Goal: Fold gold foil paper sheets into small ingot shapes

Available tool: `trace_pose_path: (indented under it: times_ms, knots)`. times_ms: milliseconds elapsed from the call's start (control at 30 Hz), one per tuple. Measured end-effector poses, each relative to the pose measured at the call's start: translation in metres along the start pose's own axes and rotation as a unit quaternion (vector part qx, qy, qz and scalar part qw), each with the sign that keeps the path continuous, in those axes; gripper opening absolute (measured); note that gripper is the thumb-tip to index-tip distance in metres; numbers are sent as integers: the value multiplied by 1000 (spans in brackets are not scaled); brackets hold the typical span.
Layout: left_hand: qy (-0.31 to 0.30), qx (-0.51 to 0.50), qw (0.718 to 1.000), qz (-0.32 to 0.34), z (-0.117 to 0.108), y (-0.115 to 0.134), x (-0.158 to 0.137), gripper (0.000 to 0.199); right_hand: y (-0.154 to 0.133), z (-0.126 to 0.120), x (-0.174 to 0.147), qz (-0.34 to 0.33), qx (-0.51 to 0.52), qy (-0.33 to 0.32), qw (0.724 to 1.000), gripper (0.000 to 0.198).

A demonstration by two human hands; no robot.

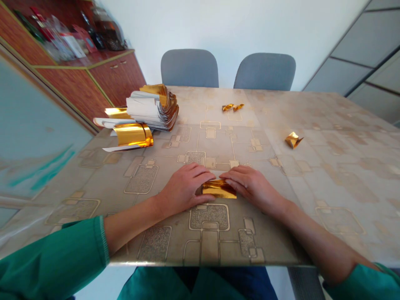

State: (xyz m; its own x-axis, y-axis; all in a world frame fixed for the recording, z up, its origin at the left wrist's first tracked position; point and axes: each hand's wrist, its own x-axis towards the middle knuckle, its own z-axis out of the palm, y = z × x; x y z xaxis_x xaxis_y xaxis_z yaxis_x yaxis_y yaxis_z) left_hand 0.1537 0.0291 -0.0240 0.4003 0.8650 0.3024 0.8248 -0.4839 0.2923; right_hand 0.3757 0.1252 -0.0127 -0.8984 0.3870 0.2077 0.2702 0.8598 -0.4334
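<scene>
In the head view, a sheet stack [146,109] and gold pieces [293,141] are lying farther back on the desk [312,179], while nearer the front left hand [184,186] and right hand [258,188] are clamping their grip on a gold strip [219,189]

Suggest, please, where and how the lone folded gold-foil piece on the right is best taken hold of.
Pinch the folded gold-foil piece lightly across its middle, probably with the right hand from the near side: nothing stands before it, its middle peaks upward, and its pointed ends look flimsy.
</scene>
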Motion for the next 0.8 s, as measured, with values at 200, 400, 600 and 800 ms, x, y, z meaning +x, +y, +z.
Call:
trace_pose_path:
  times_ms: [200, 400, 600, 800]
  knots:
    - [-3, 2, 1000, -5, 0, 1, 0, 43, 2, 3, 1, 2, -7, 4, 1000, 32]
    - [0, 2, 1000, -26, 2, 0, -1, 58, 4, 7, 1, 5, -7, 20, 1000, 28]
    - [5, -6, 1000, -27, 1, 2, -1, 67, 6, 12, 2, 16, 7, 42, 999, 22]
    - [-3, -14, 1000, -23, -1, 2, 0, 55, 6, 14, 2, 35, 2, 46, 998, 25]
